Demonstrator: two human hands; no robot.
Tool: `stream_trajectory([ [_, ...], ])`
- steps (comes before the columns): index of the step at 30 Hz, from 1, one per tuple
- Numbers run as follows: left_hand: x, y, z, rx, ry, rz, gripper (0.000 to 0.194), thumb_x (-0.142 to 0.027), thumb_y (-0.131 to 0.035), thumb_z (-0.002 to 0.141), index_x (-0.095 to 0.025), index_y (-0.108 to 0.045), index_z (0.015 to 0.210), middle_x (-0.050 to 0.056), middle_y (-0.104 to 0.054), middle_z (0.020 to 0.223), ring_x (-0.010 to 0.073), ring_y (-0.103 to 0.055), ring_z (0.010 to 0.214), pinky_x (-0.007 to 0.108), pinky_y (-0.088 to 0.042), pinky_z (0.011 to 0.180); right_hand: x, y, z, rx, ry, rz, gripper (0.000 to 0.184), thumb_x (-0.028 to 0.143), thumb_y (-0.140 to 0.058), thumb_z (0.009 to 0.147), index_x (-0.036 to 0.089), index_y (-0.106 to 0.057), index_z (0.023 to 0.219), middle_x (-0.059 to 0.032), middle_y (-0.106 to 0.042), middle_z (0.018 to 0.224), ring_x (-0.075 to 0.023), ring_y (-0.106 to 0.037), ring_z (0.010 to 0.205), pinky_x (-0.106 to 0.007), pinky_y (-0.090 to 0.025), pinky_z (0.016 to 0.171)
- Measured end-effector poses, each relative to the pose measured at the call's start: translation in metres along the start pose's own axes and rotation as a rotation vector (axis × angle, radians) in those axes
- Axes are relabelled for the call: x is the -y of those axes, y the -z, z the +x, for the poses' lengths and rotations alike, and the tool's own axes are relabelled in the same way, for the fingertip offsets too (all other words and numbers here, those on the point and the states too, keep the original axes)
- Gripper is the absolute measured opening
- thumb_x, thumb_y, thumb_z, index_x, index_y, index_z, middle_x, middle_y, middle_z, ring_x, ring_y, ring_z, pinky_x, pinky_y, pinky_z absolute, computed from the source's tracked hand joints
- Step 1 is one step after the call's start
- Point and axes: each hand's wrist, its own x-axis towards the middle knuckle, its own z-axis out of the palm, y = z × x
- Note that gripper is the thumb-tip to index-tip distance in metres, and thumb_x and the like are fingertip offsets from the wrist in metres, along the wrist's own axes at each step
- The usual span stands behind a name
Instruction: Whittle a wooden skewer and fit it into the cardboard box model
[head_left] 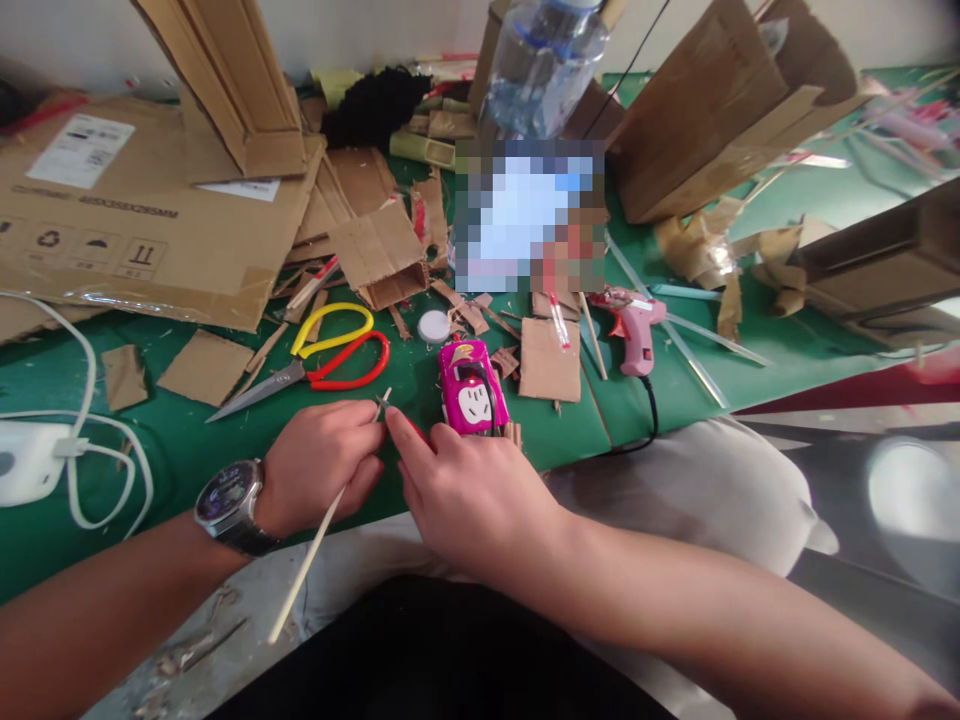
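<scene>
Both hands meet over the near edge of a green table. On the left hand the fingers are curled and they pinch a thin wooden stick near its top end; the stick runs down and to the left, over the table edge, towards the lap. A watch sits on this wrist. On the right hand the fingers are pressed together and stretched, and the fingertips touch the top end of the stick, just beside the left fingers. What is at the tip of the stick is too small to tell.

Just behind the right hand stands a pink toy car on the table. Scissors with one yellow and one red handle lie behind the left hand, blades pointing left. A pink glue gun lies to the right of the car, and its black cord goes down to the table edge. Between them lies a small cardboard piece.

Many cardboard scraps and boxes cover the far side of the table. A big flat carton lies at the left; it has a white label and printed handling symbols, but the writing is too blurred to read. A white cable and a white adapter are at the left edge. A water bottle stands at the back, before a pale wall.
</scene>
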Motion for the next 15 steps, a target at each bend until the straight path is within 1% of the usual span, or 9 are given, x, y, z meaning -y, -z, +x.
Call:
stream_trajectory([
  [5, 0.0016, -0.0009, -0.0016, 0.032, -0.001, -0.003, 0.025, -0.018, -0.041, 0.087, -0.017, -0.063, 0.074, 0.008, -0.062, 0.075, 0.0215, -0.059, 0.069, 0.034, -0.048, 0.062, 0.0015, 0.0016, 0.0016, 0.028, 0.020, -0.005, 0.057, 0.021, -0.047, 0.096, 0.007, -0.042, 0.151, -0.0110, -0.069, 0.081, -0.0191, -0.067, 0.059, -0.025, -0.040, 0.045],
  [11, 0.0031, -0.0022, -0.0019, 0.024, 0.005, -0.003, 0.024, -0.017, -0.043, 0.087, -0.017, -0.063, 0.075, 0.008, -0.061, 0.075, 0.0218, -0.059, 0.070, 0.034, -0.048, 0.063, 0.0031, 0.0028, 0.0014, 0.031, 0.030, -0.022, 0.056, 0.019, -0.043, 0.096, 0.005, -0.041, 0.151, -0.0122, -0.069, 0.081, -0.0195, -0.068, 0.059, -0.024, -0.042, 0.045],
  [15, 0.0009, -0.0014, -0.0006, 0.010, -0.003, -0.014, 0.024, -0.018, -0.043, 0.087, -0.017, -0.062, 0.074, 0.008, -0.061, 0.074, 0.0216, -0.059, 0.068, 0.034, -0.047, 0.061, 0.0038, 0.0013, 0.0042, 0.051, 0.029, -0.031, 0.057, 0.018, -0.041, 0.097, 0.004, -0.040, 0.153, -0.0120, -0.068, 0.082, -0.0213, -0.068, 0.059, -0.027, -0.045, 0.045],
])
